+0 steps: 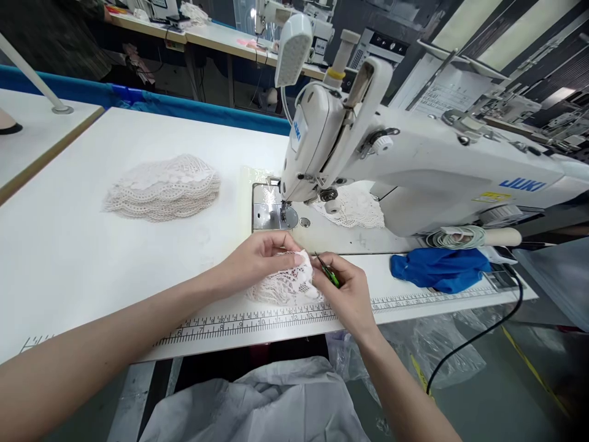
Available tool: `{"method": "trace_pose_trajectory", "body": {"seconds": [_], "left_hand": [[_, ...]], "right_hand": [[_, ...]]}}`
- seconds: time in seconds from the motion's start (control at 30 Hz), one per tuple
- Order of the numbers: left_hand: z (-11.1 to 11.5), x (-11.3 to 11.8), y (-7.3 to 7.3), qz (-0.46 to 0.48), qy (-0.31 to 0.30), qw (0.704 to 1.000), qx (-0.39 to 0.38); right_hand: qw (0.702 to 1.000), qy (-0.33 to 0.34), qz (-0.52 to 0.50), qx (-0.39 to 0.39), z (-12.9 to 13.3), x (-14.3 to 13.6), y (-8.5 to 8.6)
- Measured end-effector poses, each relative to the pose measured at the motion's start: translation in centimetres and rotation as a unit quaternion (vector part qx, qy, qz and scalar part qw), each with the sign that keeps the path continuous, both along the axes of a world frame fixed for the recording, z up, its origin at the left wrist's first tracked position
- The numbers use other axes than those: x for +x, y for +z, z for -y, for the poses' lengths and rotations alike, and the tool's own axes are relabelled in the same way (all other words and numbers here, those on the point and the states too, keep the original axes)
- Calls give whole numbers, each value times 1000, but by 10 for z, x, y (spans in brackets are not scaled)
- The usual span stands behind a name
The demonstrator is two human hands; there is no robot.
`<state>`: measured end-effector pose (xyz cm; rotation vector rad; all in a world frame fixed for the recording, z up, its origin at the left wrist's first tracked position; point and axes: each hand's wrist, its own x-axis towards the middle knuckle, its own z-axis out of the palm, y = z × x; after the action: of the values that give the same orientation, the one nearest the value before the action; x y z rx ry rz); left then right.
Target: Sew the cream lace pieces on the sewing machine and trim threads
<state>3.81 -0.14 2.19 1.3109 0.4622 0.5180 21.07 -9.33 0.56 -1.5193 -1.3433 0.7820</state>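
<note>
My left hand (271, 256) pinches the upper edge of a white lace piece (288, 283), which hangs down onto the table by the printed ruler. Close on its right, my right hand (343, 283) is closed around small green-handled thread snips (330, 271), their dark tips pointing up toward the lace edge. The fingers of that hand also come against the lace; whether they grip it I cannot tell. Just beyond both hands is the needle plate (271, 215) of a white sewing machine (331, 132).
A stack of lace pieces (163, 187) lies on the left of the white table. More lace (356, 207) sits behind the needle, under the machine arm. A blue cloth (439, 269) and a black cable (483, 334) are at the right. A person (50, 40) is at the far left.
</note>
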Motion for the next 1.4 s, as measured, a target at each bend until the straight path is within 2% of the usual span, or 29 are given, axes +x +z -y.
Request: {"method": "trace_pose_trajectory", "body": {"seconds": [0.1, 0.2, 0.3, 0.47, 0.9, 1.3, 1.4], "left_hand": [[0, -1, 1, -6, -6, 1000, 2], [0, -2, 1, -11, -28, 999, 21], [1, -4, 1, -9, -48, 998, 38], [1, -6, 3, -20, -48, 998, 46], [0, -6, 1, -40, -55, 995, 69], [1, -6, 1, -40, -67, 996, 53], [1, -7, 1, -45, -68, 995, 55]], "right_hand": [[992, 21, 83, 94, 3, 6, 4], [968, 49, 186, 163, 3, 12, 10], [943, 54, 266, 194, 1, 16, 13], [920, 62, 322, 216, -1, 18, 11], [895, 69, 360, 253, 0, 21, 13], [891, 78, 368, 255, -2, 23, 13], [900, 81, 351, 245, -1, 22, 13]]}}
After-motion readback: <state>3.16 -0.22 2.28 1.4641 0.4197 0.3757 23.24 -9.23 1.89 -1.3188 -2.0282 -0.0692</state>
